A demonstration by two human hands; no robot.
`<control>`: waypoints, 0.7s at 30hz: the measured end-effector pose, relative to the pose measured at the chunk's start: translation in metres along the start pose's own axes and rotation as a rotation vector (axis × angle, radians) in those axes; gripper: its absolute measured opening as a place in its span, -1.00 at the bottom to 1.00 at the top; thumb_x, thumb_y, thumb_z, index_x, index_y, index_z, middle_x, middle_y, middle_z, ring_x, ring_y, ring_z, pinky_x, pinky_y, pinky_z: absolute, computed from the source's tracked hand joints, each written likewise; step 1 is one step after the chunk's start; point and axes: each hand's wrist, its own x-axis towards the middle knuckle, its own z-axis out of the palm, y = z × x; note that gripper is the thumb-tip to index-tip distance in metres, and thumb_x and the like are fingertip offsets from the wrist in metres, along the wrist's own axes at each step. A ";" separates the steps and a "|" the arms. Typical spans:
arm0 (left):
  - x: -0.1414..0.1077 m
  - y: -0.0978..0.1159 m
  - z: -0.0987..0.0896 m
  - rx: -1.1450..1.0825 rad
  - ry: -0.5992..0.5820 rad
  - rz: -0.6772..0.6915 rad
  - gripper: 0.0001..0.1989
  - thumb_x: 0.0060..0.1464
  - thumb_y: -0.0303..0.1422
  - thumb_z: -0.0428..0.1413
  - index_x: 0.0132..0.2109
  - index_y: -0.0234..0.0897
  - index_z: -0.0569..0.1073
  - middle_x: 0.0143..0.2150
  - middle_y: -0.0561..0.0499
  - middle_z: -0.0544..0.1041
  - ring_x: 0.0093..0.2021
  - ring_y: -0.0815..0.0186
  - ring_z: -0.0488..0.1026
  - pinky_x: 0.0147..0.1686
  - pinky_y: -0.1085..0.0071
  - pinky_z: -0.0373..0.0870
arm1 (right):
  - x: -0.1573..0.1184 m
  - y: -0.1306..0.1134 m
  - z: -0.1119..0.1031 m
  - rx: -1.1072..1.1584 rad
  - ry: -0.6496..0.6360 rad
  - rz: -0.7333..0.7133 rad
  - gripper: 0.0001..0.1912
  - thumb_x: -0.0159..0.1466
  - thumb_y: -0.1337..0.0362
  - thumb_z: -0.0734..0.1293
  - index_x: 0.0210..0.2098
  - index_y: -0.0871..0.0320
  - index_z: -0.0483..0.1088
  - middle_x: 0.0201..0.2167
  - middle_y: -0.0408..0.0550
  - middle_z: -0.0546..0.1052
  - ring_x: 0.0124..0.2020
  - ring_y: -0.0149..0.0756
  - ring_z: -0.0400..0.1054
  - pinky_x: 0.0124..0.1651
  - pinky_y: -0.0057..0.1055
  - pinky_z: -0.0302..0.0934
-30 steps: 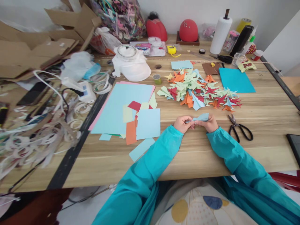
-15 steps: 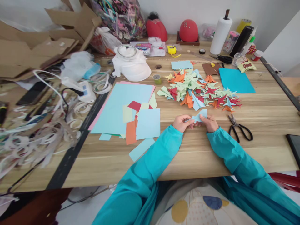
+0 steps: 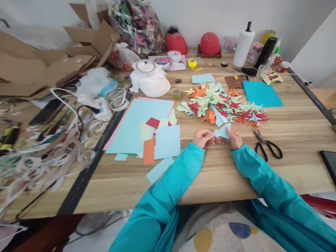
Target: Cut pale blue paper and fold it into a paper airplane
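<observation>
A partly folded piece of light blue paper [image 3: 223,131] is held above the near middle of the table between both hands. My left hand [image 3: 202,138] pinches its left end, and my right hand [image 3: 234,138] grips the right end with the thumb on top. Some of the fingers are hidden beneath the paper. Just beyond my hands lies a heap of folded paper shapes [image 3: 210,99] in green, orange, red and blue. To the left, a square blue sheet [image 3: 167,141] overlaps smaller paper pieces, among them an orange strip [image 3: 149,151].
Black-handled scissors [image 3: 267,145] lie right of my right hand. Large coloured sheets [image 3: 126,129] are at left, a bright blue stack [image 3: 262,93] at back right. A white cap [image 3: 151,82] stands behind; tangled ribbons [image 3: 70,154] and a power strip [image 3: 102,109] fill the left side.
The view has shifted slightly. Both hands keep hold of the blue paper, which now shows a little more of its surface, with a thin point toward the left hand.
</observation>
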 end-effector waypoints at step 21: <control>0.005 -0.001 -0.008 -0.069 -0.009 0.012 -0.58 -0.46 -0.16 0.30 -0.48 -0.39 0.39 -0.60 0.01 0.48 -0.66 0.38 0.41 -0.65 0.47 0.33 | -0.001 0.008 0.008 0.055 0.112 -0.134 -0.54 -0.06 -0.09 0.36 -0.50 0.25 0.46 -0.55 -0.01 0.53 -0.62 -0.37 0.37 -0.63 -0.50 0.22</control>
